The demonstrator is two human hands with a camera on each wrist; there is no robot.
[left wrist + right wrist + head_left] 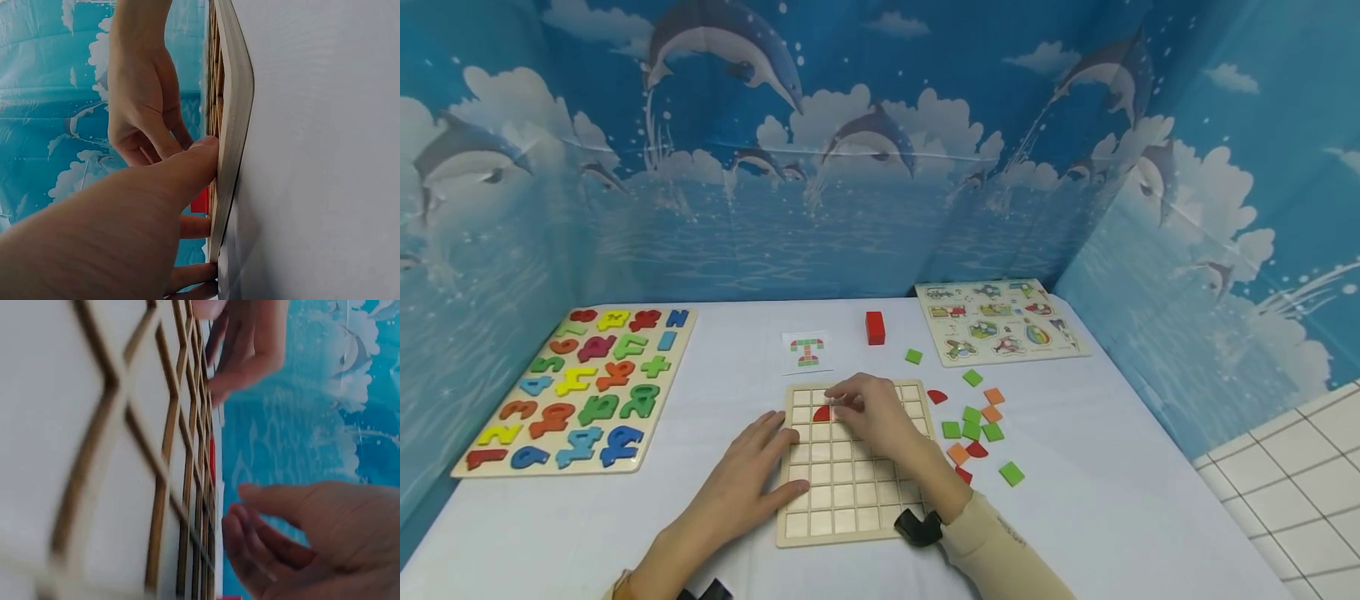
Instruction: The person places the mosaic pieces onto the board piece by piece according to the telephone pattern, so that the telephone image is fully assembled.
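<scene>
A square wooden grid board (820, 521) lies flat before me. In one of its upper left cells sits a red quarter-circle tile (822, 413), seen edge-on in the right wrist view. My right hand (872, 417) hovers over the upper part of the board, just right of that tile. Its fingers (234, 540) are loosely bent, with the thumb apart from them and nothing visible between. My left hand (748, 462) rests at the board's left side, thumb (203, 150) on the rim and the other fingers spread along the edge.
Several green (1012, 473), orange (994, 396) and red tiles (937, 397) lie scattered right of the board. Behind it are a pattern card (807, 353) and a red block (875, 327). A number puzzle (647, 450) lies left, a picture puzzle (1015, 352) at the back right.
</scene>
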